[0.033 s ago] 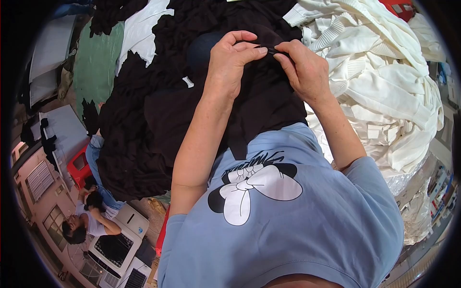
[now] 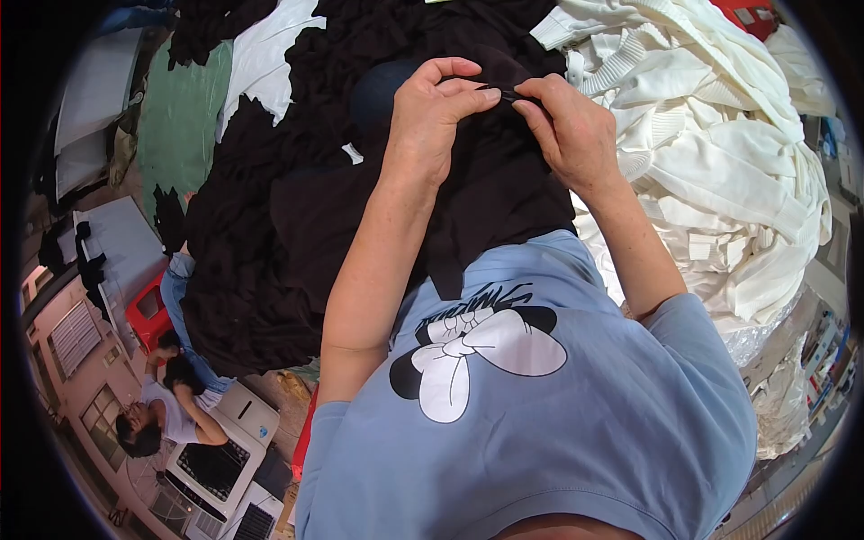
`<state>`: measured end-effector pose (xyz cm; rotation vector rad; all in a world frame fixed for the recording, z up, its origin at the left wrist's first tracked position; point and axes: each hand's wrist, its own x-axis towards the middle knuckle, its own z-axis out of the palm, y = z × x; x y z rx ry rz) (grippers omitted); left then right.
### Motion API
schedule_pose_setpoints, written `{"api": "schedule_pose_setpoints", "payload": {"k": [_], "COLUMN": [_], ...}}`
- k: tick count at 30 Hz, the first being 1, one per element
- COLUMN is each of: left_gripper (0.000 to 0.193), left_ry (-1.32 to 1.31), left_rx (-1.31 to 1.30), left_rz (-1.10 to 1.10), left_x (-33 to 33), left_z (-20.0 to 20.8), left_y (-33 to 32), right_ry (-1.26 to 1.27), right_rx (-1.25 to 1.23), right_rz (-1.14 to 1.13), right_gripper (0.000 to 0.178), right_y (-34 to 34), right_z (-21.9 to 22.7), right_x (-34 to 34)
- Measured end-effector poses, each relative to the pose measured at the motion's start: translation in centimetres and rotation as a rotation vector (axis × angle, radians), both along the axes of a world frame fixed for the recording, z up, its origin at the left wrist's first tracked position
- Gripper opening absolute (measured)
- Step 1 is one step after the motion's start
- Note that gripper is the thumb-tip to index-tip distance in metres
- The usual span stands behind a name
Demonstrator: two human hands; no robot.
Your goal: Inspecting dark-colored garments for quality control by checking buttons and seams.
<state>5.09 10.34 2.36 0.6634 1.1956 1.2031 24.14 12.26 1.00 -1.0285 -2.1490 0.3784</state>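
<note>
A black knit garment (image 2: 504, 171) lies over the heap in front of me, its raised edge between my two hands. My left hand (image 2: 436, 103) pinches that edge between thumb and fingers, with the index finger lifted over it. Close beside it, my right hand (image 2: 571, 126) grips the same edge between thumb and bent fingers. The fingertips of both hands are a short way apart, with a narrow dark strip of cloth stretched between them. A small white tag (image 2: 352, 153) shows on the black cloth left of my left wrist.
A large pile of white knit garments (image 2: 720, 171) rises on the right. More black garments (image 2: 243, 270) spread leftward, beside a white cloth (image 2: 265, 63) and a green sheet (image 2: 180, 126). At lower left, another person (image 2: 171, 409) sits near a red chair (image 2: 148, 310) and white boxes.
My hands and the black garment have not visibly moved. At lower left, the other person's arms have shifted slightly.
</note>
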Motion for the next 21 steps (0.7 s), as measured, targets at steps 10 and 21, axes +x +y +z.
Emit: {"api": "schedule_pose_setpoints", "payload": {"k": [10, 21], "left_gripper": [0.038, 0.038], "left_ry": [0.049, 0.065], "left_rx": [0.005, -0.009], "left_rz": [0.022, 0.018], "left_x": [0.37, 0.17], "left_z": [-0.04, -0.33], "left_y": [-0.05, -0.02], "right_ry": [-0.044, 0.070], "right_rx": [0.015, -0.087], "right_rz": [0.013, 0.034], "right_gripper": [0.013, 0.016], "right_y": [0.17, 0.47], "right_z": [0.07, -0.47], "right_x": [0.41, 0.86]}}
